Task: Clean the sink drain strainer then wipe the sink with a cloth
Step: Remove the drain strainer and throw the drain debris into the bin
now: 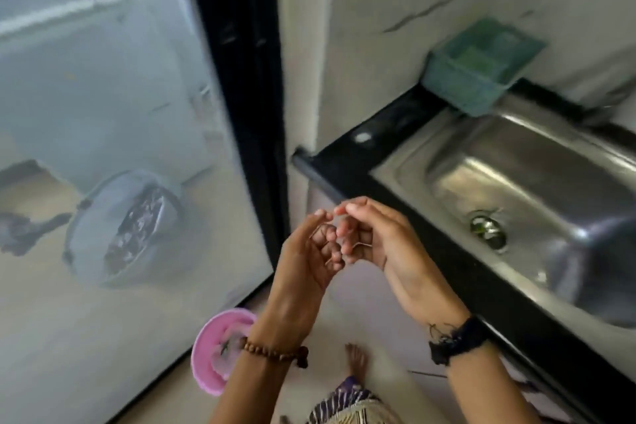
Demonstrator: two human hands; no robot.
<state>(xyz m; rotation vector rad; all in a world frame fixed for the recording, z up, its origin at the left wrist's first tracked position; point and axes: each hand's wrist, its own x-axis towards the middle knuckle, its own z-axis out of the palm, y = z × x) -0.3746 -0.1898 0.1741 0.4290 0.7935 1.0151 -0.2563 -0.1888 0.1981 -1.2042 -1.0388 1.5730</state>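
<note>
curled hands (339, 237) meeting, steel sink (523, 179) beside

No text, label, brand or number can be read anywhere in the view. The whole picture is blurred, and no surface shows any legible sign.
</note>
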